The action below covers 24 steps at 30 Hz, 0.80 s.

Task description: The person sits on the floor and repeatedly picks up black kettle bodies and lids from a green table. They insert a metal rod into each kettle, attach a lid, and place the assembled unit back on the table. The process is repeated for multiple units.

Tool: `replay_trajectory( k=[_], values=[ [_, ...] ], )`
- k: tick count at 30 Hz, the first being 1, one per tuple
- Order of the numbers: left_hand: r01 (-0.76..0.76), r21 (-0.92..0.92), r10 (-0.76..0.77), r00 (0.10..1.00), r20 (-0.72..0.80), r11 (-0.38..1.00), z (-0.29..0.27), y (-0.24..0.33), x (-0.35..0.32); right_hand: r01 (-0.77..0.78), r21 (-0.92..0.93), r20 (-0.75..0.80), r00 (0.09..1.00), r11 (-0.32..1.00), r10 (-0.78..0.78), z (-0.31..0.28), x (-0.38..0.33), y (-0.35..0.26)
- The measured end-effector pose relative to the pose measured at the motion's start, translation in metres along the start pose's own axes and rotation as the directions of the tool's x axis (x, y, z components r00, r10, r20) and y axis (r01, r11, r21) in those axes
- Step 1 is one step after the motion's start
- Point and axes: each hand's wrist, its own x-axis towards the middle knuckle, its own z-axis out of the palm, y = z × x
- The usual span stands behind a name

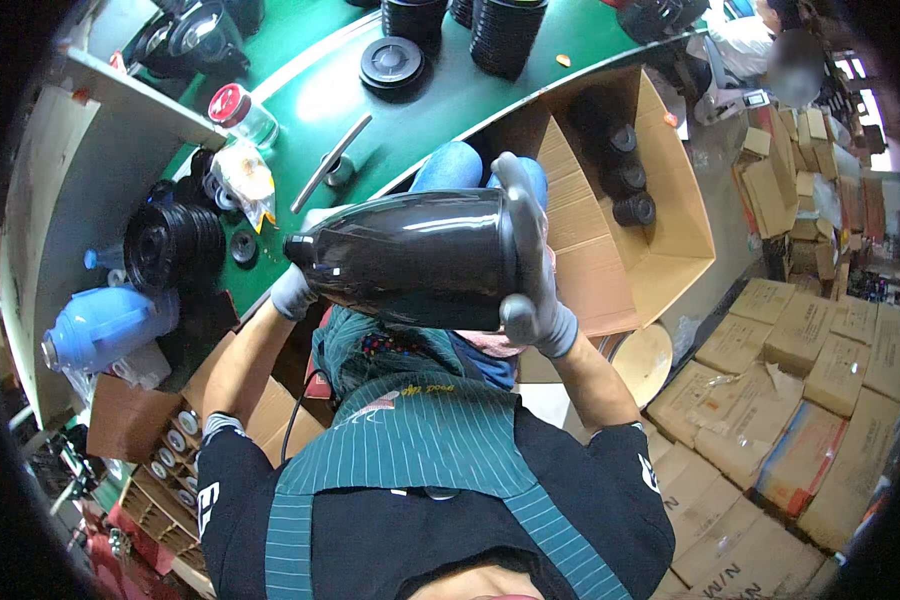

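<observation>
A large glossy black flask body (pixel 410 255), shaped like a bottle, lies sideways across my lap area between both hands. My left hand (pixel 292 294), in a grey glove, is closed around its narrow neck end; most of those fingers are hidden behind it. At the wide base, my right hand (pixel 532 255), also gloved in grey, is spread over the end with the thumb on the near side. Beyond the flask, a metal bar on a stand (pixel 332 165) rises from the green table (pixel 300 100).
Black round lids (pixel 392 64) and stacked black cups (pixel 507 35) stand on the table. A red-lidded jar (pixel 244 115) and blue thermos (pixel 110 328) are at left. An open carton (pixel 685 215) holding black parts is at right, near a round stool (pixel 642 362) and stacked cartons (pixel 760 375).
</observation>
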Motion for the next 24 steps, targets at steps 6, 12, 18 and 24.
replay_trajectory(
  k=[6, 12, 18, 24],
  values=[
    [-0.654, 0.719, 0.523, 0.709, 0.473, 0.236, 0.034, 0.123, 0.034, -0.49, 0.147, -0.134, 0.851, 0.859, 0.508, -0.036, -0.021, 0.052],
    [-0.609, 0.617, 0.709, 0.696, 0.114, 0.499, 0.113, 0.029, 0.004, -0.174, -0.591, -0.098, 0.985, 0.788, 0.144, -0.086, -0.004, -0.008],
    [-0.622, 0.653, 0.365, 0.782, 0.504, 0.431, 0.079, -0.009, 0.001, -0.194, -0.853, -0.123, 0.977, 0.484, 0.174, -0.051, -0.027, 0.052],
    [0.256, 0.954, 0.476, 0.827, -0.299, 0.154, -0.006, -0.052, 0.062, -0.145, -0.859, -0.028, 0.971, 0.491, 0.238, -0.046, -0.037, 0.027]
  ],
)
